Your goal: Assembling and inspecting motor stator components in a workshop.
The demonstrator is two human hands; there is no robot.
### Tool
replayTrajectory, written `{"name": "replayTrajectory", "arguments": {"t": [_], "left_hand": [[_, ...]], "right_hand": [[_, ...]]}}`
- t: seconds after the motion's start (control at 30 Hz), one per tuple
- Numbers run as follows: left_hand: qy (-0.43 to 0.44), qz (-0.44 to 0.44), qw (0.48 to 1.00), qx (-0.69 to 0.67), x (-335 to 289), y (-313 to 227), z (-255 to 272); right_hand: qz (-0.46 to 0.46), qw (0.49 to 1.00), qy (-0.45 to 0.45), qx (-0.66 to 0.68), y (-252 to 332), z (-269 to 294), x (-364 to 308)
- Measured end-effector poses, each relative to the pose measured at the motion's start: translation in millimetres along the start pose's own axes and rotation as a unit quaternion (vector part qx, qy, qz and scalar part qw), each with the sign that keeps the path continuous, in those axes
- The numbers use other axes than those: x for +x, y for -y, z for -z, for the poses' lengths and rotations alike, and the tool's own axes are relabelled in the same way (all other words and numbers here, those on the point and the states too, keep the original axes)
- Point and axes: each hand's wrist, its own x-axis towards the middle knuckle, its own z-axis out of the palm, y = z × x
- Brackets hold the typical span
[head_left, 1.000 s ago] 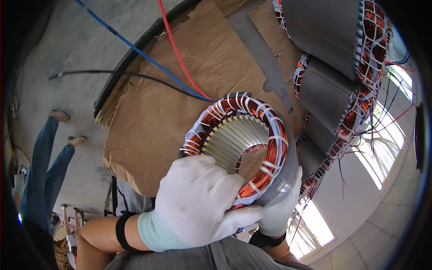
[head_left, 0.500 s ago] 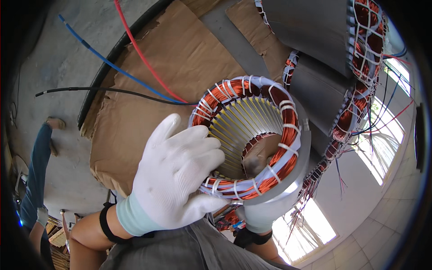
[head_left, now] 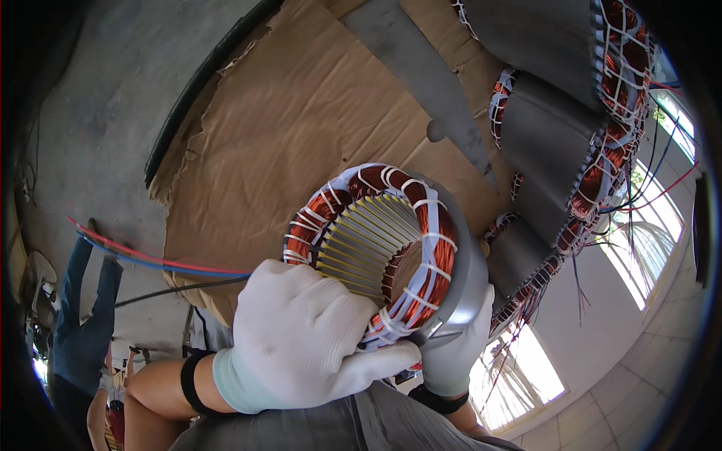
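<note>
A motor stator (head_left: 376,233) is tilted in front of me, with its open bore facing up. Copper windings (head_left: 320,216) bound with white cord ring its end, and yellow slot strips line the inside. My left hand (head_left: 308,338), in a white knit glove, grips the near left rim, fingers curled over the windings and thumb along the near side. My right hand (head_left: 460,353), gloved too, holds the grey outer shell from the right and below; its fingers are mostly hidden. Red, blue and black lead wires (head_left: 180,266) run out leftward from beside my left hand.
Brown cardboard (head_left: 301,120) covers the surface beyond, with a dark curved edge (head_left: 199,90) at its left. Several larger stators (head_left: 549,135) lie in a row at the right, loose leads hanging from them. Another person (head_left: 83,301) stands at the far left.
The stator has come nearer to me and slightly left. Its lead wires have swung down and bunched together. My left hand has moved with it, its fingers more tightly curled.
</note>
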Motion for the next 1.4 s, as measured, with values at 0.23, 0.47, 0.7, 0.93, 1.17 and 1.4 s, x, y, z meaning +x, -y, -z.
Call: {"name": "replayTrajectory", "arguments": {"t": [0.23, 0.47, 0.7, 0.93, 1.17, 1.4], "left_hand": [[-0.145, -0.129, 0.979, -0.064, 23.8, 19.8, -6.9], [0.091, -0.108, 0.987, -0.075, -13.6, 16.4, -0.1], [-0.100, 0.081, 0.991, -0.047, 1.9, 18.7, -12.1], [-0.029, -0.069, 0.989, -0.126, 30.3, 42.0, -6.9], [-0.107, -0.053, 0.992, -0.037, 6.2, 23.5, -17.3], [-0.039, 0.045, 0.998, -0.029, -16.4, -12.2, 0.9]], "right_hand": [[-0.013, 0.998, -0.058, 0.017, 5.9, 12.3, 28.9], [-0.008, 0.986, -0.117, 0.122, 20.5, 11.9, 37.5], [0.128, 0.988, -0.073, 0.050, 15.9, 11.0, 40.5], [0.282, 0.913, -0.164, -0.247, -21.0, -1.3, 16.8], [0.028, 0.919, -0.061, 0.389, -14.3, 8.4, -2.6], [0.097, 0.979, 0.011, -0.180, 16.6, 4.0, -9.7]]}}
